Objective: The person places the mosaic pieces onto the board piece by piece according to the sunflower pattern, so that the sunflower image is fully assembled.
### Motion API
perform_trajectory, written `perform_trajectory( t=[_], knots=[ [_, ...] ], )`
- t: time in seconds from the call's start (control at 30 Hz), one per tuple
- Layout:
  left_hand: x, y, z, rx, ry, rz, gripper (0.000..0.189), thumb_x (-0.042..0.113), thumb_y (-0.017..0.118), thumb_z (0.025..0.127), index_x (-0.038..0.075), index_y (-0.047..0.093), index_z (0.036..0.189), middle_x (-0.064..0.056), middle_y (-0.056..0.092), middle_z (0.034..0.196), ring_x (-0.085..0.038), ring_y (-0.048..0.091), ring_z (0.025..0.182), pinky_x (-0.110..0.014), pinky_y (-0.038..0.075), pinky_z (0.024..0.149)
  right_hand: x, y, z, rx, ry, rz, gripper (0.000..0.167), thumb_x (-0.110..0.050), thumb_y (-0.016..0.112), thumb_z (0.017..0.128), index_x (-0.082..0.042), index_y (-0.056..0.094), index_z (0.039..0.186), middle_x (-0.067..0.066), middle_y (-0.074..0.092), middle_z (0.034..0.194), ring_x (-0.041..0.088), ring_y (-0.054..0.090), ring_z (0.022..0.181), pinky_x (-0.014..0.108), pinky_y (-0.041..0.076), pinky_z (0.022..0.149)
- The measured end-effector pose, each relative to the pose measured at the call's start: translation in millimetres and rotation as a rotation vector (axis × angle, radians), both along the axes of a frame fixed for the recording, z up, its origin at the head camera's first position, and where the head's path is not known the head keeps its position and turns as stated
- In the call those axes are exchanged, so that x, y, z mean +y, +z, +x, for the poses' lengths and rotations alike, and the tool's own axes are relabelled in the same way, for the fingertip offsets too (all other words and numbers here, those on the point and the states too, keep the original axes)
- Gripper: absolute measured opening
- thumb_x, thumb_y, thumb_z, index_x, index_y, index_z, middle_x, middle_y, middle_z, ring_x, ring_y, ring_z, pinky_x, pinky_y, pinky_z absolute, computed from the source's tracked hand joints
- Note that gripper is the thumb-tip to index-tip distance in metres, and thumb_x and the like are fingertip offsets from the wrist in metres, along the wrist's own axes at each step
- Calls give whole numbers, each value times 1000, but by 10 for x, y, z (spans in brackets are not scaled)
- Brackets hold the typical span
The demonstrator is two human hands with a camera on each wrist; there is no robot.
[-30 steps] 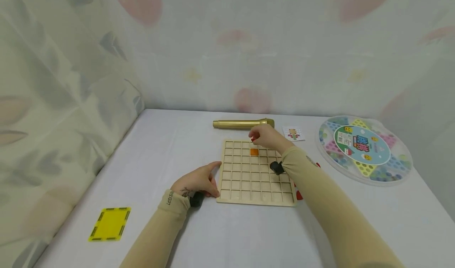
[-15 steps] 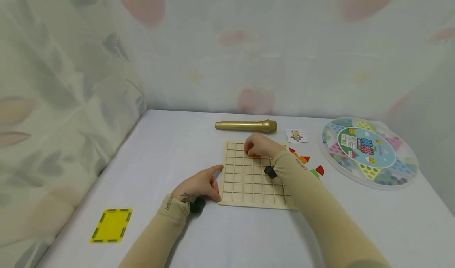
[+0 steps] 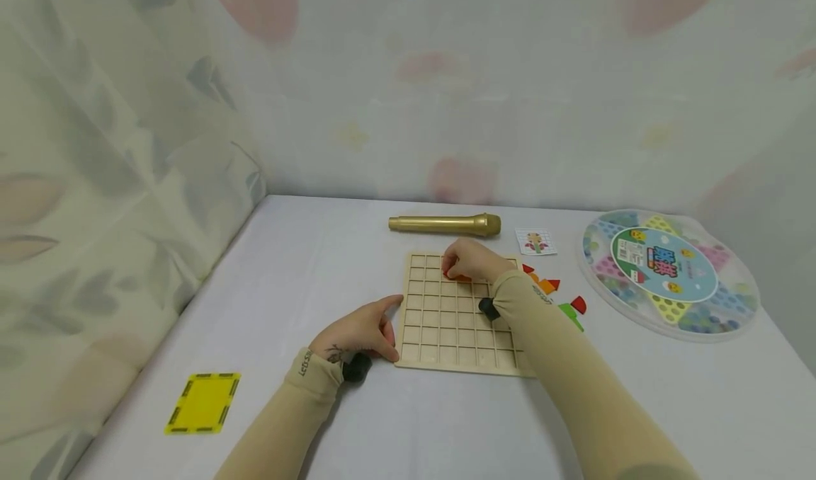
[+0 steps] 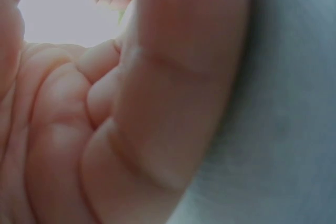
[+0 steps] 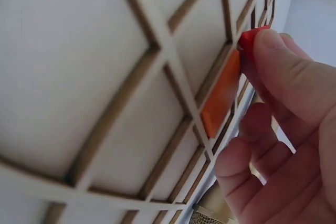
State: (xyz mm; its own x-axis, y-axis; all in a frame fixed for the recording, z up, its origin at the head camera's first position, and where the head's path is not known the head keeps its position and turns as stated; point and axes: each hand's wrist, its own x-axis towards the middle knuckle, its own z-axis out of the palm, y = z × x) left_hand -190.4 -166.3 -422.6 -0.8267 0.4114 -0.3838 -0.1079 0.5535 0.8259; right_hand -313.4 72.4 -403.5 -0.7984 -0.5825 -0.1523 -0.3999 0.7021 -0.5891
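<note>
Since a second ago, the right hand (image 3: 472, 259) has moved down from the far edge of the wooden board (image 3: 448, 318), and the red block (image 5: 251, 44) it carries is now over the grid, just left of the orange block (image 5: 220, 95). Its thumb and finger are clamped on the red block; whether that block sits fully in a square, I cannot tell. The orange block lies in a square near the far side.

The left hand (image 3: 360, 331) has its thumb and forefinger spread apart, their tips touching the board's left edge.

Red, orange and green pieces (image 3: 546, 286) lie on the table (image 3: 319, 253) to the board's right, near the sleeve (image 3: 561, 345). Beyond the board are a gold microphone (image 3: 440, 224) and a picture card (image 3: 535, 241). A round game box (image 3: 664, 264) lies at far right, a yellow square (image 3: 204, 403) at near left.
</note>
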Motion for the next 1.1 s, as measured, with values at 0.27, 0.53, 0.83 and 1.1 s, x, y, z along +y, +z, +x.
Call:
perform_trajectory(
  t=[0.27, 0.53, 0.83, 1.1],
  knots=[
    [-3, -1, 21, -5, 5, 24, 110, -6, 81, 59, 11, 20, 148, -7, 58, 68, -14, 51, 57, -26, 42, 52, -17, 5, 29, 58, 15, 54, 5, -7, 66, 84, -10, 69, 81, 2, 65, 86, 16, 54, 81, 33, 45, 77],
    [-6, -8, 5, -2, 4, 6, 110, -5, 81, 59, 13, 19, 148, -6, 57, 68, -14, 50, 57, -26, 43, 52, 289, 272, 107, 139, -120, -109, 29, -20, 63, 88, -3, 62, 112, 12, 60, 113, 26, 53, 100, 41, 44, 86],
    [-53, 69, 24, 14, 1, 0, 109, -6, 80, 59, 11, 19, 148, -6, 56, 68, -14, 50, 57, -26, 43, 53, 1128, 476, 396, 121, -356, -22, 50, -27, 59, 89, -3, 48, 131, 23, 53, 119, 35, 52, 100, 44, 46, 80],
    [-151, 101, 74, 26, -10, -4, 110, -5, 81, 60, 9, 16, 148, -7, 58, 68, -14, 50, 56, -26, 43, 55, 1501, 297, 629, 56, -393, 213, 46, -20, 60, 88, 1, 51, 128, 27, 56, 112, 35, 55, 91, 42, 50, 73]
  ],
)
